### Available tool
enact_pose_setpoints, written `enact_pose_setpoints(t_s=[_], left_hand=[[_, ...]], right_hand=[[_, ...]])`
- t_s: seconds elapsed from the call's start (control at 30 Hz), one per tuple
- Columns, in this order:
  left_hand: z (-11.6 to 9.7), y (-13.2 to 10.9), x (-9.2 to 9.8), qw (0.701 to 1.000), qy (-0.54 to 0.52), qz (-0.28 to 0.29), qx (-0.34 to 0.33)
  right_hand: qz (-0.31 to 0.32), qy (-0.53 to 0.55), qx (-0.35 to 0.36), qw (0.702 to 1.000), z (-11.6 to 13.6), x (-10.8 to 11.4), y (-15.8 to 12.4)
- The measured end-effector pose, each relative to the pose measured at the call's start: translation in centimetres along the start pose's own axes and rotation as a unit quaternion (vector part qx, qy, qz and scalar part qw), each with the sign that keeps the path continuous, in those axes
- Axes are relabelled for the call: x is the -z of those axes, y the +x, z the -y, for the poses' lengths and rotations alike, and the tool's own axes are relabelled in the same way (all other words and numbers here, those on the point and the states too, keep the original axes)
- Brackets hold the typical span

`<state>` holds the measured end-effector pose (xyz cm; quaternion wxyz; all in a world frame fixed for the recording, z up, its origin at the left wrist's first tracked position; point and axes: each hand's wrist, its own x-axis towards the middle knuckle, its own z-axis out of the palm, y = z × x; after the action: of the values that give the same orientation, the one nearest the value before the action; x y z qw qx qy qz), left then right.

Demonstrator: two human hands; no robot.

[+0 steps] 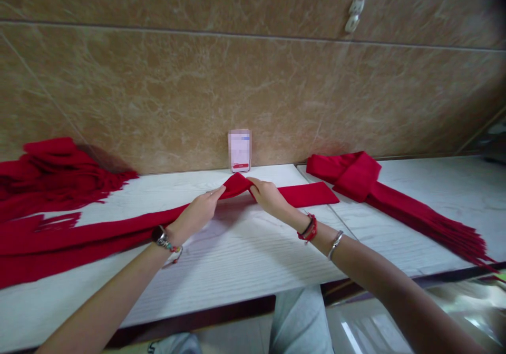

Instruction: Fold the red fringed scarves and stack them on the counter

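Note:
A long red scarf (158,219) runs along the white surface from the left edge to right of centre. My left hand (200,213) pinches it near the middle, with thumb and fingers closed on the cloth. Just to the right, my right hand (269,193) grips the same scarf. Between the two hands the cloth rises into a small peak off the surface. The scarf's flat folded end (308,194) lies right of my right hand. Some fingertips are hidden by the cloth and the hands.
A phone (240,151) leans upright against the brown marbled wall (190,90). At the right lies another red scarf (359,177), looped, with a fringed end over the front edge. More red fringed cloth (59,175) is heaped at the left. The white tabletop (221,275) ends near my knees.

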<state>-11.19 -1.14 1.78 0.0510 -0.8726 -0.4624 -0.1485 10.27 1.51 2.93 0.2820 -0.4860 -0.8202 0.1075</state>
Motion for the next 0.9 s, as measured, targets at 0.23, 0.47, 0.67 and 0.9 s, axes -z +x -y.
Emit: enact_pose_setpoints(t_s=[0.23,0.47,0.67,0.9], left_hand=[[-3.3,6.5,-0.4,0.993,-0.083,-0.082,-0.017],[-7.5,12.2,-1.3,0.980,-0.132,-0.141,-0.044],[-12.1,14.0,-2.8,0.980,-0.141,-0.136,-0.044],[-16.0,15.5,-6.1,0.989,-0.103,-0.106,-0.014]], right_hand=[[-0.117,0.293,-0.072,0.946,-3.0,2.3,1.6],[-0.192,0.509,-0.110,0.831,-5.5,7.3,1.3],[-0.270,0.543,-0.128,0.785,-8.5,10.2,-0.6],[-0.323,0.570,-0.160,0.739,-12.4,11.2,-2.4]])
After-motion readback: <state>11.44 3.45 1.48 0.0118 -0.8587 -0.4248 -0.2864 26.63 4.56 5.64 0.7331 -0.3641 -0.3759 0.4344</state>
